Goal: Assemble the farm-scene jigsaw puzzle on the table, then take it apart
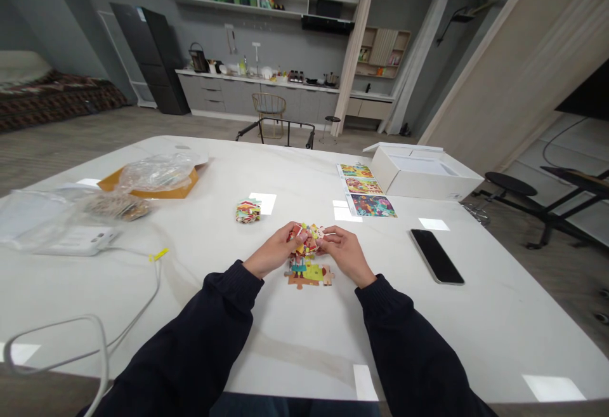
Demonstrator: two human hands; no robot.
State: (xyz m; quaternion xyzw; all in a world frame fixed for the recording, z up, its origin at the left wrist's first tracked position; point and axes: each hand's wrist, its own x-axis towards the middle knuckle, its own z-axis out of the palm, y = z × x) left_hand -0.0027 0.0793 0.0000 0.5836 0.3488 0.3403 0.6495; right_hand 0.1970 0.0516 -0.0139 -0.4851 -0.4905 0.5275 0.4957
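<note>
Several colourful jigsaw puzzle pieces [309, 237] are held up between my two hands over the table. My left hand [280, 249] grips them from the left, its thumb lying across the front. From the other side, my right hand [346, 251] pinches a piece at the edge between thumb and fingers. Just below my hands, a few joined puzzle pieces [311, 274] lie flat, their upper part hidden behind the held ones. A small pile of puzzle pieces [248, 211] sits to the left, beyond my left hand.
Picture sheets [364, 190] lie beside an open white box [423, 172] at the far right. Nearer is a black-screened phone [436, 256]. On the left are plastic bags [118, 204], an orange tray [185, 190], a white device [78, 241] and a looping cable [157, 284].
</note>
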